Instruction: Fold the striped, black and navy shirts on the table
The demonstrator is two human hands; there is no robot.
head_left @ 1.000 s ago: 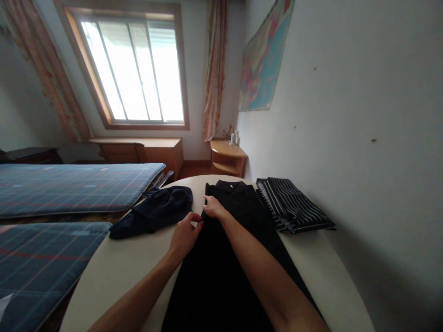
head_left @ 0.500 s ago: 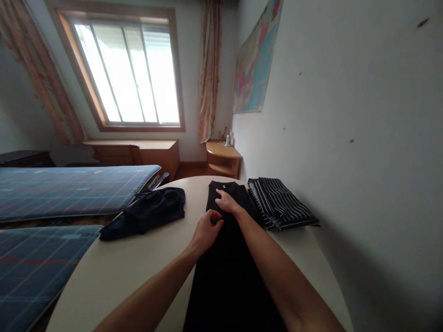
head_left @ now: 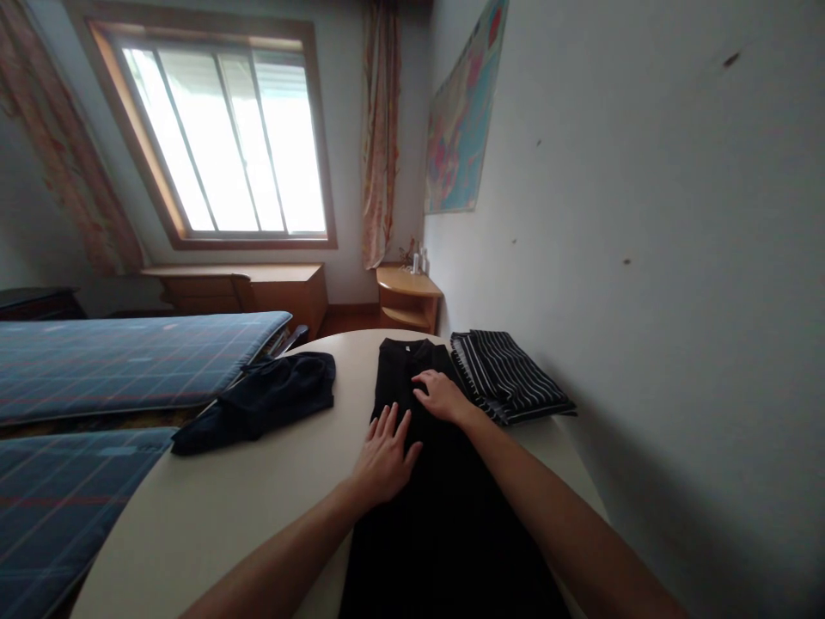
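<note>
Black shirt (head_left: 444,524), matte cloth in a long strip, fills the lower centre under the flat, spread-fingered left hand (head_left: 385,456) and loosely curved right hand (head_left: 442,395)

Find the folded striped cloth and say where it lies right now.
In the head view, the folded striped cloth lies toward the far right side of the table, just right of the black shirt and near the wall.
</note>
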